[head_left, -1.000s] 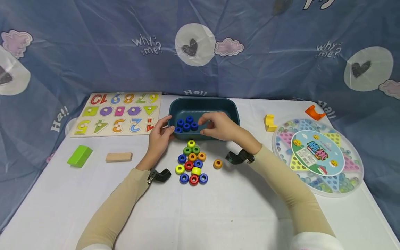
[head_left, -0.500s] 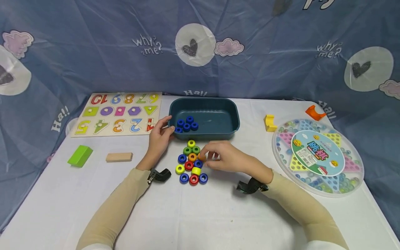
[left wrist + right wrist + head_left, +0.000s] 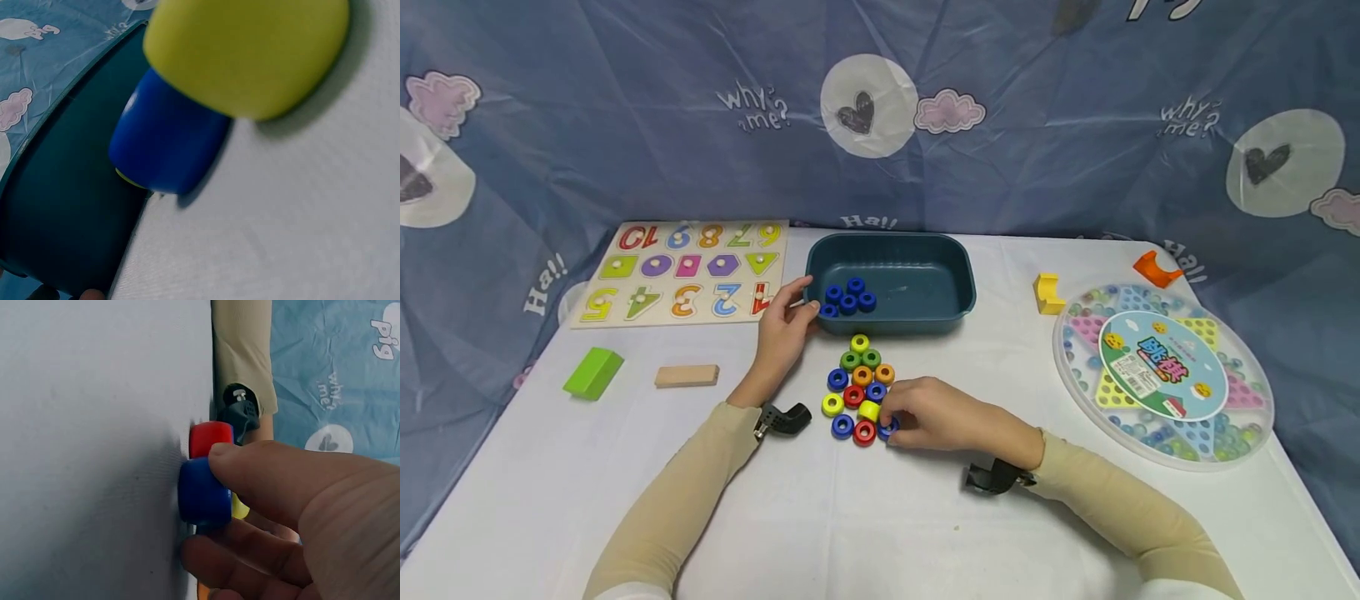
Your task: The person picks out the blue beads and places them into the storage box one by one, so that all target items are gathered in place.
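Observation:
In the head view, my left hand (image 3: 781, 335) holds the left front corner of a dark teal bin (image 3: 917, 322). Several blue ring beads (image 3: 847, 304) lie inside at its left end. In front of the bin, a pattern of coloured beads includes yellow, green, orange, red and blue ones. My right hand (image 3: 946, 414) pinches the blue bead (image 3: 204, 492) at the front right of this pattern. Beside it are a red bead (image 3: 864, 432) and a yellow bead (image 3: 868, 411). The table area under my right palm is hidden in the head view.
At the left lie a number puzzle board (image 3: 679, 275), a green block (image 3: 593, 373) and a wooden plank (image 3: 687, 376). To the right are a round marble game box (image 3: 1163, 367), a yellow block (image 3: 1047, 295) and an orange block (image 3: 1156, 269). A printed curtain (image 3: 1037, 167) hangs behind.
My right hand has come out of the bin, passed beside the orange bead in the pattern and moved down to the front right blue bead. The left hand has kept its place.

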`<state>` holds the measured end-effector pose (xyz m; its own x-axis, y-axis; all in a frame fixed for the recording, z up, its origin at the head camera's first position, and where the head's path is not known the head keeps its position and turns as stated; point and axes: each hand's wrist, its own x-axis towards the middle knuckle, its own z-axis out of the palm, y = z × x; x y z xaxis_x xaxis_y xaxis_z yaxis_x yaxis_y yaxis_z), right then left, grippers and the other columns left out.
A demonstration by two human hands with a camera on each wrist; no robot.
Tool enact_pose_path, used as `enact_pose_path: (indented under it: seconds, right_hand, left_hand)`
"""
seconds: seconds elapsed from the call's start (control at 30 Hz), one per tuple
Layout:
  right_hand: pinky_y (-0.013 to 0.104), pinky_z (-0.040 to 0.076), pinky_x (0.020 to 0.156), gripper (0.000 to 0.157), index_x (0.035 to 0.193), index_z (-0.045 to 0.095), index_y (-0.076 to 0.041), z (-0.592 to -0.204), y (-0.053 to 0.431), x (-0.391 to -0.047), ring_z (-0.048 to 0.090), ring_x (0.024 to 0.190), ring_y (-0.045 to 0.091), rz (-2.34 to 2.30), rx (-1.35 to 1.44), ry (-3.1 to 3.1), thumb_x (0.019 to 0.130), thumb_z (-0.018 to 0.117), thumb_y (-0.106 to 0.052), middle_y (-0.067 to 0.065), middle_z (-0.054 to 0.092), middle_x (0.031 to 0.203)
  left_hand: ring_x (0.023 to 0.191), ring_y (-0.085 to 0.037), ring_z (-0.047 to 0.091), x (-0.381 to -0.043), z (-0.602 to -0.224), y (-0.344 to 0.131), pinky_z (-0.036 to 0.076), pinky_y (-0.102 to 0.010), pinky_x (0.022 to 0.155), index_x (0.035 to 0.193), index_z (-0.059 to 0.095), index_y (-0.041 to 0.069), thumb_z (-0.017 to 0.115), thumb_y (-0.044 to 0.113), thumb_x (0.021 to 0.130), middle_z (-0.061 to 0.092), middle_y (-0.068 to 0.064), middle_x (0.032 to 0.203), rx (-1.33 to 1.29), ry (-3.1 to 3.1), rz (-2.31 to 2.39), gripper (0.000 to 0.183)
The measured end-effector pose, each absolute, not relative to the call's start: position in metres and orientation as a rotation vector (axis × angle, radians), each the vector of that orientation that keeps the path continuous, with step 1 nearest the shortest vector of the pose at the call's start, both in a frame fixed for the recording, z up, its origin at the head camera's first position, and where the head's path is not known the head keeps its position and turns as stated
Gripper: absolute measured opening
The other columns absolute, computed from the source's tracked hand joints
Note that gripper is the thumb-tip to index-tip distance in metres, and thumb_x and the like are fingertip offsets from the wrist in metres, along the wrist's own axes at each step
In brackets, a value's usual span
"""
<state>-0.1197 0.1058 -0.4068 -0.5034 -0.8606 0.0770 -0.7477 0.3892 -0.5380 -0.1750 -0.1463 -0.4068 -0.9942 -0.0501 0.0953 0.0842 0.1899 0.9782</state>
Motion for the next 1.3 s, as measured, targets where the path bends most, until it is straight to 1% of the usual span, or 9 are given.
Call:
enact_pose_path:
  seconds: [0.17,0.3,0.43,0.53,0.7,0.83,0.97,1.17,1.3]
  right_hand:
    - [0.013,0.044,0.063,0.013,0.093,0.068,-0.015,-0.401,0.106,-0.121,0.052,0.072,0.006,-0.78,-1.428,2.401,0.083,0.074,-0.019,-0.003,0.064,0.088]
    - [0.015,0.049,0.064,0.013,0.095,0.07,-0.013,-0.381,0.109,-0.133,0.055,0.072,0.006,-0.856,-1.41,2.425,0.083,0.073,-0.016,-0.003,0.065,0.089]
    - [0.019,0.055,0.066,0.015,0.096,0.071,-0.01,-0.356,0.114,-0.166,0.061,0.073,0.008,-1.004,-1.379,2.554,0.082,0.073,-0.013,0.001,0.069,0.091]
    - [0.023,0.057,0.065,0.016,0.097,0.072,-0.007,-0.349,0.112,-0.199,0.066,0.073,0.01,-1.078,-1.321,2.661,0.082,0.075,-0.013,0.005,0.071,0.093]
    - [0.029,0.055,0.066,0.017,0.1,0.072,-0.008,-0.36,0.1,-0.246,0.066,0.072,0.015,-0.992,-1.098,2.753,0.085,0.073,-0.015,0.008,0.072,0.098]
    - [0.035,0.056,0.078,0.018,0.102,0.071,-0.007,-0.379,0.088,-0.27,0.067,0.085,0.021,-0.86,-0.934,2.746,0.085,0.071,-0.013,0.009,0.072,0.103]
    - [0.039,0.053,0.087,0.018,0.101,0.069,-0.006,-0.391,0.082,-0.281,0.065,0.094,0.023,-0.756,-0.886,2.744,0.084,0.073,-0.013,0.01,0.072,0.103]
    - [0.04,0.052,0.087,0.02,0.101,0.068,-0.006,-0.392,0.08,-0.283,0.063,0.093,0.024,-0.739,-0.872,2.743,0.083,0.074,-0.013,0.01,0.072,0.102]
    - [0.04,0.052,0.089,0.023,0.105,0.068,-0.006,-0.392,0.081,-0.281,0.063,0.096,0.024,-0.752,-0.876,2.733,0.084,0.074,-0.013,0.01,0.071,0.106]
  left_hand:
    - [0.119,-0.03,0.057,-0.175,-0.408,-0.147,0.054,-0.05,0.093,0.142,0.046,0.006,0.053,0.013,0.097,0.049,-0.023,0.14,-0.027,-2.346,-1.932,0.046]
    - [0.118,-0.029,0.057,-0.175,-0.408,-0.148,0.055,-0.049,0.092,0.143,0.046,0.006,0.053,0.013,0.097,0.049,-0.022,0.14,-0.026,-2.348,-1.932,0.046]
    - [0.114,-0.026,0.058,-0.175,-0.408,-0.148,0.054,-0.049,0.093,0.142,0.046,0.006,0.053,0.013,0.098,0.05,-0.022,0.14,-0.03,-2.347,-1.93,0.046]
    - [0.112,-0.024,0.058,-0.175,-0.409,-0.148,0.055,-0.049,0.093,0.142,0.046,0.006,0.053,0.014,0.098,0.05,-0.021,0.14,-0.029,-2.351,-1.928,0.046]
    - [0.112,-0.022,0.058,-0.175,-0.408,-0.148,0.056,-0.044,0.091,0.142,0.047,0.007,0.053,0.014,0.098,0.05,-0.02,0.139,-0.027,-2.357,-1.924,0.046]
    - [0.109,-0.021,0.058,-0.175,-0.409,-0.148,0.058,-0.038,0.089,0.142,0.047,0.007,0.053,0.014,0.098,0.05,-0.02,0.14,-0.027,-2.361,-1.92,0.046]
    - [0.109,-0.021,0.059,-0.175,-0.409,-0.147,0.058,-0.037,0.088,0.142,0.047,0.007,0.053,0.014,0.098,0.05,-0.02,0.14,-0.035,-2.36,-1.919,0.046]
    - [0.108,-0.023,0.06,-0.176,-0.408,-0.148,0.058,-0.036,0.087,0.143,0.047,0.007,0.053,0.013,0.098,0.05,-0.021,0.139,-0.048,-2.351,-1.921,0.046]
    - [0.105,-0.018,0.06,-0.176,-0.408,-0.148,0.058,-0.038,0.087,0.142,0.047,0.006,0.053,0.013,0.097,0.051,-0.021,0.139,-0.047,-2.348,-1.921,0.046]
